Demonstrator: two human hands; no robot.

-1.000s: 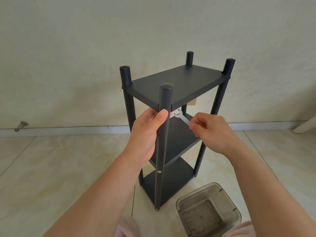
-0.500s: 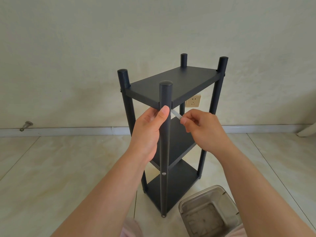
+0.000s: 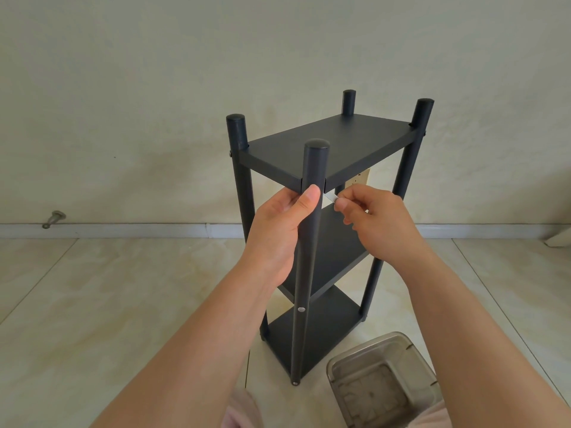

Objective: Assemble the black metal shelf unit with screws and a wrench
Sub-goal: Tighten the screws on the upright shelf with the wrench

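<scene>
A black shelf unit (image 3: pixel 327 143) with three boards and four round posts stands upright on the tiled floor. My left hand (image 3: pixel 281 230) grips the nearest post (image 3: pixel 312 168) just under the top board, thumb laid up along it. My right hand (image 3: pixel 377 223) pinches a small silver wrench (image 3: pixel 331 197). Only the wrench's near end shows; its head is hidden behind the post, right beneath the top board's corner. A silver screw head (image 3: pixel 301 309) sits lower on the same post.
A clear plastic container (image 3: pixel 383 381) stands on the floor at the shelf's near right foot. A pale wall with a socket (image 3: pixel 358 182) and a white skirting board runs behind. A metal door stop (image 3: pixel 54 218) sticks out at the left.
My right hand has swung the wrench in toward the post, so less of it shows. The view has shifted slightly; my left hand keeps its grip on the post.
</scene>
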